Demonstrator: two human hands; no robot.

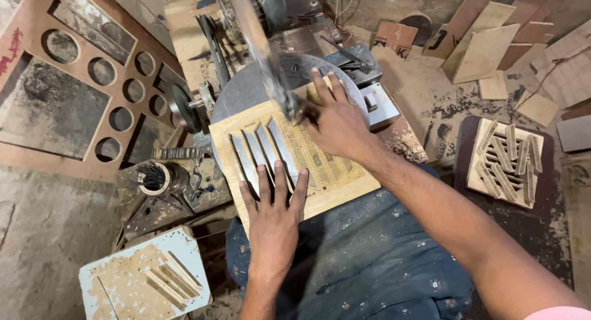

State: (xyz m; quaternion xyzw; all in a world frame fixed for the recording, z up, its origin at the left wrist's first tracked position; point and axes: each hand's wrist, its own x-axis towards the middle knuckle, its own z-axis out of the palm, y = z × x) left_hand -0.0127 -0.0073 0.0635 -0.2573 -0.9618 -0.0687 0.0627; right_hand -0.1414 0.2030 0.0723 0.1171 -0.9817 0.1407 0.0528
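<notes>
Board: a pale wooden board (320, 172) with slanted slots lies on the round saw table (246, 92).
Left hand (274, 215): flat, fingers spread, pressing the board's near edge.
Right hand (335, 120): open, palm down on the board, beside the saw blade (271, 67).

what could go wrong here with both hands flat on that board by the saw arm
The right hand presses the wooden board right beside the blurred saw arm, so its fingers might get cut. The left hand spans already-cut slots, where thin strips may snap or shift.
</notes>
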